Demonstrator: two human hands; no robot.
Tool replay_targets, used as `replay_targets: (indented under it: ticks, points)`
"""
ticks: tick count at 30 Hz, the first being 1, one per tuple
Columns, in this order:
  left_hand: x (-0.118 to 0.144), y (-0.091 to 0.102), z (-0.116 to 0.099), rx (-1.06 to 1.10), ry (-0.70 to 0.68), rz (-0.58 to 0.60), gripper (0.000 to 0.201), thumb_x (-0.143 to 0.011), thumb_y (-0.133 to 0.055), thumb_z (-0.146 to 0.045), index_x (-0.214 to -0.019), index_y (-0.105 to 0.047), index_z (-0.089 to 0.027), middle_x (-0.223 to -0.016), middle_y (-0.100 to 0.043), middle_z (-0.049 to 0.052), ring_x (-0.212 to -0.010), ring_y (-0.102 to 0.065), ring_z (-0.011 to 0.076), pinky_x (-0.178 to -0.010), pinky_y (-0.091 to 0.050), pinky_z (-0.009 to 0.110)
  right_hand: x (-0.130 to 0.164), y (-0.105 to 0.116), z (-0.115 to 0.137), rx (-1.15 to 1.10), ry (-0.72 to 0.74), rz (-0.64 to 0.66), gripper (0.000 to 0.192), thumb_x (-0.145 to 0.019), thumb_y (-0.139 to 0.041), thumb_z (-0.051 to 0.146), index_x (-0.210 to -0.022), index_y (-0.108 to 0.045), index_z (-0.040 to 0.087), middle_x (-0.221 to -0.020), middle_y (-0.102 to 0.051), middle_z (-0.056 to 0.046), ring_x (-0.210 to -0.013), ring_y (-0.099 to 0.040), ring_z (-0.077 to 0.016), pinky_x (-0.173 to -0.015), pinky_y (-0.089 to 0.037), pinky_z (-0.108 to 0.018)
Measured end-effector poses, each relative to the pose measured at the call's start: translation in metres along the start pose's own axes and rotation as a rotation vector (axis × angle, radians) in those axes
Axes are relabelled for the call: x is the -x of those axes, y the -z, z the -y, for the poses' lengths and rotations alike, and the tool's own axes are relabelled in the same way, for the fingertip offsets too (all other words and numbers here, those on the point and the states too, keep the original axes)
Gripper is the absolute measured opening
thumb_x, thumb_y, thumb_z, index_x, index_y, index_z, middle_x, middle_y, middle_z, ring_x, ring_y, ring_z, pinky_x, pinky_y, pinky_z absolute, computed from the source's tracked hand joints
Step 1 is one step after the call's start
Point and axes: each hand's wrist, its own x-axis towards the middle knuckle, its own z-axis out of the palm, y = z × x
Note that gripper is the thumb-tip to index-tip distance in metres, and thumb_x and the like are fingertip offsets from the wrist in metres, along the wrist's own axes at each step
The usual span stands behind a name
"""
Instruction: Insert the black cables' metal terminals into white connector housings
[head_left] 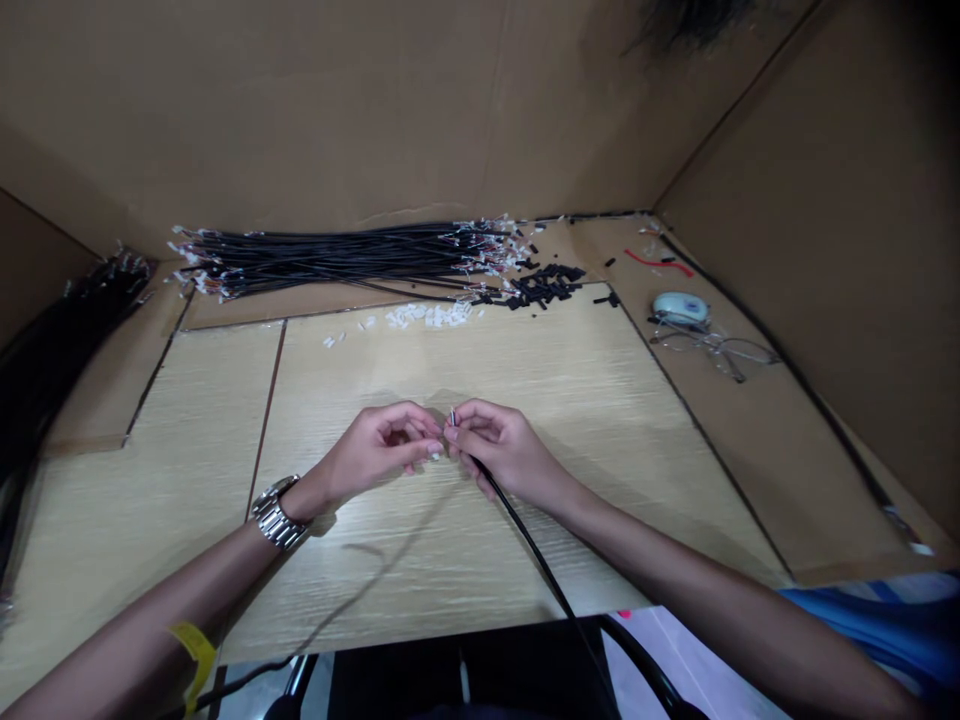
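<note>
Two bare forearms are seen lowest in the frame, a yellow band (193, 645) on the left one and a metal wristwatch (276, 512) at its wrist. Both hands are brought together over the middle of the pale wooden tabletop (585, 400). A black cable (536, 555) is pinched near its tip by the right hand (501, 448), fingers closed on it; the cable's end with its small exposed wires is held upright between the two hands. From there the cable is led back toward the body and over the table's near edge. The left hand (379, 447) is curled with its fingertips touching the cable end; something small and white seems to be held there, though it cannot be told for sure.

Bare wood is left open on every side of the hands. Farther back, a scatter of small white connectors (431, 316) is laid near the far edge, with a heap of short black tube pieces (544, 287) beside it and a long bundle of black cables (330, 257) behind. Eyeglasses (712, 345) and a small round object (679, 306) are set on the cardboard at the right. Cardboard walls (337, 100) are raised on three sides.
</note>
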Motion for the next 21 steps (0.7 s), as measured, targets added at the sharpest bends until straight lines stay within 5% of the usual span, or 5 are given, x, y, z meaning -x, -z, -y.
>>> replay_targets:
  ticks: [21]
  points:
    - [-0.0002,-0.0013,-0.0028,-0.006,-0.037,-0.015,0.021,-0.090,-0.066,-0.034,-0.098,-0.064,-0.015,-0.083,-0.066,0.002,-0.064,-0.058,0.0075,-0.056,-0.053,0.018,-0.0037,0.0019,-0.0056,0.027,-0.018,0.018,0.019,-0.084,-0.065,0.036,-0.084,-0.058,0.018,-0.066,-0.056,0.005,-0.037,-0.045,-0.0051,-0.026,-0.040,-0.016]
